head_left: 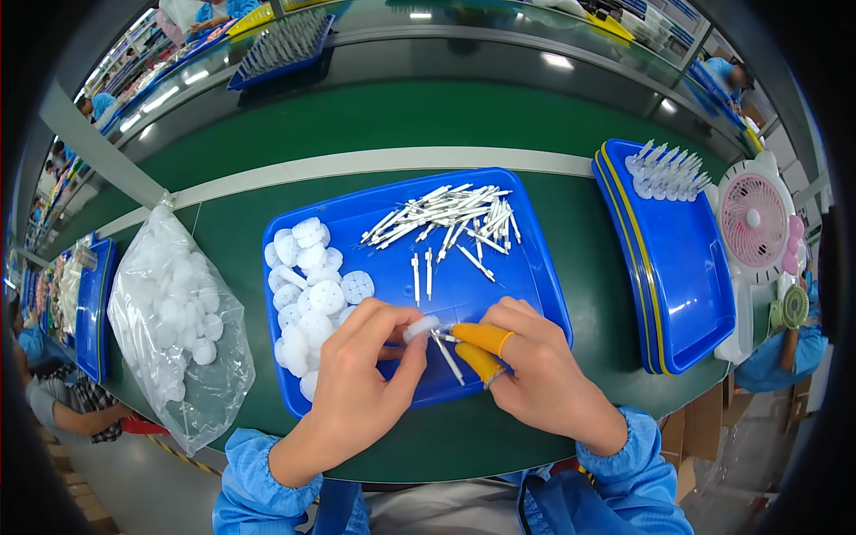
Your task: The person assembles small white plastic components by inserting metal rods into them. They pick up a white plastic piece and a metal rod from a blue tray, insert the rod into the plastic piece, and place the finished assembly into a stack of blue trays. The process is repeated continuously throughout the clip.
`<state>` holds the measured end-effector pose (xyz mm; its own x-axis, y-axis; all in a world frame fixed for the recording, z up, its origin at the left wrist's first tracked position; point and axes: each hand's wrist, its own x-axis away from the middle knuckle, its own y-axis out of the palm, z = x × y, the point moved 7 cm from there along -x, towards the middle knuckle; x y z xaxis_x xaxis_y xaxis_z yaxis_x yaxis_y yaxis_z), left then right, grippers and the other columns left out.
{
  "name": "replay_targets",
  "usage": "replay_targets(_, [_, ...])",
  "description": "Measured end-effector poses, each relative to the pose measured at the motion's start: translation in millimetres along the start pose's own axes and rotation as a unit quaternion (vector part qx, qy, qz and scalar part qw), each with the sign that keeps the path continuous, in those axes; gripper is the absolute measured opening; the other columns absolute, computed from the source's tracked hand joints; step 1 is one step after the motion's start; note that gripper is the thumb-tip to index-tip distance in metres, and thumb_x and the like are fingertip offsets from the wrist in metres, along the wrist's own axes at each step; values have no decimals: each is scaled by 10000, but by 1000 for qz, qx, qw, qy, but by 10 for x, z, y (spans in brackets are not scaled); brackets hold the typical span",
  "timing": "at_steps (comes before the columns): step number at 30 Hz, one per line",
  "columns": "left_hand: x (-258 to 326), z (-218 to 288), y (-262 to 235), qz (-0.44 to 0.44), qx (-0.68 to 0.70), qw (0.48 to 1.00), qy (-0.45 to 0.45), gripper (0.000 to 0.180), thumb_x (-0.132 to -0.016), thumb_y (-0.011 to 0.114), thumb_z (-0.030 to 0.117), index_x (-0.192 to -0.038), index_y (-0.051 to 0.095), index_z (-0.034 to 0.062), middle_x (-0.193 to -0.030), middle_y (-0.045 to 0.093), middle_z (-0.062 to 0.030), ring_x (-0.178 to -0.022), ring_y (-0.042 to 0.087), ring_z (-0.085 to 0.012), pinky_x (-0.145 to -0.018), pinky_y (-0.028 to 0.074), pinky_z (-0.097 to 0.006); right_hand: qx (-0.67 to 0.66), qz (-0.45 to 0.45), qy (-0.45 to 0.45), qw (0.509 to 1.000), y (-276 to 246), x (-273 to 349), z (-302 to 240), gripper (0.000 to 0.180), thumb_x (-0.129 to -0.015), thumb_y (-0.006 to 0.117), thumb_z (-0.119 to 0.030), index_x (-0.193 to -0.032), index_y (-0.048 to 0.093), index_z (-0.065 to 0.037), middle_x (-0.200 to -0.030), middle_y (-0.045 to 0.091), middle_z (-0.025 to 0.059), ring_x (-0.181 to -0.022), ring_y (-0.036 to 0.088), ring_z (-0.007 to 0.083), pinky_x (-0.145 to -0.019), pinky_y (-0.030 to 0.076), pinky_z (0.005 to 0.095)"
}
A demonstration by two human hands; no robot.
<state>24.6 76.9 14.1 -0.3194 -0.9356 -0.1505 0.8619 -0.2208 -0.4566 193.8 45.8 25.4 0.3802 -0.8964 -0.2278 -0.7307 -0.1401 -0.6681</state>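
My left hand (366, 367) pinches a translucent white plastic disc (420, 328) by its edge, between thumb and forefinger. Yellow covers sit on the thumb and forefinger of my right hand (551, 370), which are closed on a slim white rod-shaped part (448, 358) close beside the disc. Whether disc and rod touch is too small to tell. Both hands are over the near part of a blue tray (392, 278). Along its left side lies a heap of similar white discs (312, 296), and thin white rods (437, 214) lie in a loose pile at the back.
A clear bag of white discs (183, 308) lies left of the tray. Stacked blue and yellow trays (682, 276) stand to the right, with several disc-and-rod pieces (667, 174) on top. Beside them is a pink-and-white fan (753, 218). A filled blue tray (283, 49) sits far off; other people work around.
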Motion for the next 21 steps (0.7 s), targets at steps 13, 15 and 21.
replay_targets(13, [40, -3, 22, 27, -21, 999, 34, 136, -884, 744, -100, -996, 680, -57, -946, 687, -112, -817, 756, -180, -734, 684, -315, 13, 39, -7, 999, 145, -41, -112, 339, -642, 722, 89, -981, 716, 87, -950, 622, 157, -884, 593, 343, -784, 477, 449])
replay_targets(15, [54, 17, 15, 30, -17, 999, 30, 162, -868, 761, -51, -1011, 686, -38, -912, 666, -133, -780, 741, -244, -697, 648, -349, 4, 63, -7, 998, 143, -18, -126, 301, -636, 713, 93, -937, 711, 89, -913, 621, 162, -836, 592, 349, -756, 476, 454])
replay_targets(21, [121, 12, 54, 25, -39, 998, 47, 193, -861, 762, -18, -1038, 687, -30, -889, 636, -154, -714, 707, -303, -607, 568, -396, 1, 119, 3, 993, 167, 23, -126, 266, -648, 697, 99, -911, 728, 83, -806, 619, 158, -718, 585, 341, -660, 460, 437])
